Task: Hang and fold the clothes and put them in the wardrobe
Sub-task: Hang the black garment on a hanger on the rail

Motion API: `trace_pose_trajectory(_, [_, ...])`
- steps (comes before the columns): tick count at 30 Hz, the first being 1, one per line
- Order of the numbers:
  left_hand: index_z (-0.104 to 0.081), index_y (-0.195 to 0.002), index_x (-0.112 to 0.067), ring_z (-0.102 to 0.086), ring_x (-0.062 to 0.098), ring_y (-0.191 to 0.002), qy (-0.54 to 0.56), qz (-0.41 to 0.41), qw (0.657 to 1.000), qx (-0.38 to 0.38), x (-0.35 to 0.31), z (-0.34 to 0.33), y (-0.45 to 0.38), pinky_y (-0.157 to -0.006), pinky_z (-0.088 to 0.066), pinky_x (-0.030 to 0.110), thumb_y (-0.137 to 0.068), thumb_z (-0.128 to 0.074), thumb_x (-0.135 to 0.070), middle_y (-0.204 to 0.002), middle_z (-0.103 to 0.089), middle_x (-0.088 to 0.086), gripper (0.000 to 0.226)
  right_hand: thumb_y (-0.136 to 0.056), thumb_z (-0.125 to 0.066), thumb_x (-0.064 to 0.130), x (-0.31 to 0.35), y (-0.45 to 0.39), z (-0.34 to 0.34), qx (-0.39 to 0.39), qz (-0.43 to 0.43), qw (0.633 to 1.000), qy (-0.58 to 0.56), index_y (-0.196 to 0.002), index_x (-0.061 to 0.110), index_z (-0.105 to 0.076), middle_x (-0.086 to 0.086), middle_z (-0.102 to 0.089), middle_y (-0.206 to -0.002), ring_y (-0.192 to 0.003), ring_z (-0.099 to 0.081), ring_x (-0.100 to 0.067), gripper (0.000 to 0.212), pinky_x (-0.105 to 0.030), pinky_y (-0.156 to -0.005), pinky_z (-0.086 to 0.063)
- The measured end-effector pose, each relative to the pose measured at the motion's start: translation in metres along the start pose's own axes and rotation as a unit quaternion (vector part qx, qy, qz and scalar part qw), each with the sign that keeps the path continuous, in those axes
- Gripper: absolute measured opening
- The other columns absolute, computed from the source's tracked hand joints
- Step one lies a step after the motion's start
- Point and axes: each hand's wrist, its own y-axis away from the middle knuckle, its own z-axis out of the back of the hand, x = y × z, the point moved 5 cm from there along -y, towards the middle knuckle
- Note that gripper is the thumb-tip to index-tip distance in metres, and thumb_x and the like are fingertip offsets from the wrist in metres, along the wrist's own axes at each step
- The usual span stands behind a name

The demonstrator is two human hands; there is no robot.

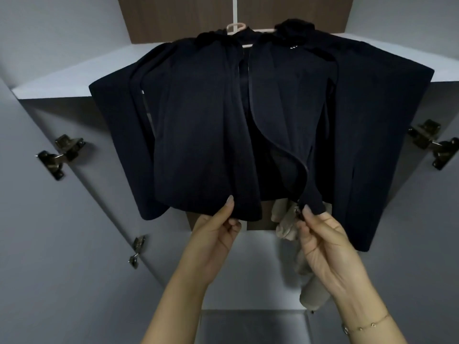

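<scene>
A dark navy zip jacket (203, 135) hangs on a pale pink hanger (236, 27) inside the open wardrobe. Its front is unzipped, and both sleeves spread out to the sides. My left hand (216, 234) pinches the bottom hem of the jacket's left front panel. My right hand (323, 239) pinches the lower end of the right front panel beside the zip's metal slider (298, 211). A beige garment (293, 234) hangs behind the jacket, mostly hidden by it and by my right hand.
Grey wardrobe doors stand open on both sides, with metal hinges on the left (62, 155) and on the right (434, 145). A grey shelf edge (54, 94) crosses behind the jacket. A brown back panel (173, 16) shows above, and a grey drawer front (253, 326) lies below.
</scene>
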Motion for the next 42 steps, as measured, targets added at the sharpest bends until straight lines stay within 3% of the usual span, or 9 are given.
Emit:
trace_pose_trajectory(4, [-0.074, -0.1, -0.015, -0.056, 0.005, -0.072, 0.033, 0.011, 0.999, -0.005, 0.003, -0.009, 0.006, -0.07, -0.052, 0.019, -0.084, -0.075, -0.021, -0.092, -0.063, -0.001, 0.017, -0.072, -0.065, 0.007, 0.002, 0.0, 0.001, -0.024, 0.017, 1.0, 0.0, -0.06, 0.017, -0.074, 0.0, -0.066, -0.065, -0.059, -0.066, -0.004, 0.018, -0.01, -0.055, -0.052])
trace_pose_trajectory(7, [-0.065, -0.126, -0.015, -0.061, 0.017, -0.112, -0.031, 0.026, 0.999, 0.017, 0.008, -0.02, 0.013, -0.101, -0.047, 0.031, -0.081, -0.076, -0.034, -0.126, -0.063, 0.004, 0.05, -0.066, -0.074, 0.012, -0.003, 0.003, -0.002, 0.001, 0.013, 1.0, 0.018, -0.071, 0.017, -0.078, 0.0, -0.069, -0.07, -0.066, -0.069, -0.005, 0.008, -0.013, -0.061, -0.054])
trace_pose_trajectory(9, [-0.054, -0.137, -0.014, -0.055, 0.021, -0.126, -0.059, 0.018, 0.997, 0.049, 0.008, -0.027, 0.018, -0.108, -0.041, 0.036, -0.081, -0.077, -0.033, -0.137, -0.057, 0.007, 0.064, -0.062, -0.08, 0.015, -0.006, 0.005, -0.005, 0.025, 0.004, 0.999, 0.022, -0.085, 0.015, -0.079, -0.003, -0.072, -0.078, -0.07, -0.07, -0.007, 0.023, -0.014, -0.063, -0.055])
trace_pose_trajectory(13, [-0.058, -0.129, -0.007, -0.064, 0.021, -0.113, -0.093, -0.011, 0.995, 0.031, -0.002, -0.036, 0.026, -0.091, -0.053, 0.027, -0.078, -0.081, -0.019, -0.123, -0.066, 0.011, 0.057, -0.05, -0.096, 0.027, -0.007, 0.009, -0.013, 0.045, 0.008, 0.998, 0.053, -0.093, 0.012, -0.078, -0.008, -0.072, -0.084, -0.072, -0.07, -0.011, 0.049, -0.017, -0.066, -0.056])
trace_pose_trajectory(16, [-0.064, -0.115, -0.003, -0.07, 0.015, -0.094, -0.103, -0.009, 0.994, 0.018, -0.005, -0.04, 0.028, -0.075, -0.054, 0.019, -0.073, -0.08, -0.013, -0.103, -0.072, 0.008, 0.047, -0.051, -0.096, 0.032, -0.009, 0.013, -0.02, 0.056, 0.023, 0.995, 0.084, -0.094, 0.011, -0.077, -0.011, -0.073, -0.087, -0.074, -0.071, -0.014, 0.052, -0.019, -0.068, -0.056])
trace_pose_trajectory(20, [-0.063, -0.119, -0.001, -0.069, 0.02, -0.104, -0.12, -0.017, 0.992, 0.044, -0.006, -0.049, 0.03, -0.078, -0.054, 0.02, -0.072, -0.077, -0.012, -0.109, -0.072, 0.011, 0.051, -0.057, -0.092, 0.031, -0.01, 0.018, -0.033, 0.065, 0.036, 0.994, 0.085, -0.089, 0.015, -0.078, -0.008, -0.074, -0.084, -0.076, -0.072, -0.014, 0.039, -0.019, -0.068, -0.056])
trace_pose_trajectory(24, [-0.06, -0.122, -0.004, -0.068, 0.025, -0.105, -0.146, -0.106, 0.983, 0.032, -0.012, -0.053, 0.03, -0.082, -0.055, 0.025, -0.081, -0.072, -0.011, -0.11, -0.071, 0.012, 0.044, -0.064, -0.082, 0.021, -0.011, 0.022, -0.031, 0.035, 0.047, 0.997, 0.053, -0.079, 0.016, -0.077, -0.007, -0.071, -0.073, -0.071, -0.071, -0.015, 0.016, -0.02, -0.067, -0.056])
trace_pose_trajectory(30, [-0.065, -0.118, -0.004, -0.066, 0.028, -0.109, -0.133, -0.134, 0.982, 0.027, -0.006, -0.054, 0.03, -0.089, -0.054, 0.03, -0.086, -0.068, -0.011, -0.113, -0.07, 0.016, 0.033, -0.059, -0.093, 0.032, -0.018, 0.024, -0.037, 0.042, 0.065, 0.996, 0.035, -0.088, 0.011, -0.076, -0.013, -0.073, -0.087, -0.086, -0.072, -0.022, 0.04, -0.024, -0.077, -0.056])
trace_pose_trajectory(42, [-0.076, -0.093, -0.016, -0.069, 0.017, -0.096, -0.103, -0.14, 0.985, 0.022, -0.004, -0.058, 0.031, -0.084, -0.053, 0.024, -0.086, -0.069, -0.016, -0.096, -0.074, 0.006, 0.01, -0.057, -0.092, 0.037, -0.017, 0.024, -0.034, -0.002, 0.117, 0.991, 0.06, -0.097, 0.014, -0.076, -0.008, -0.073, -0.084, -0.082, -0.072, -0.018, 0.048, -0.022, -0.075, -0.056])
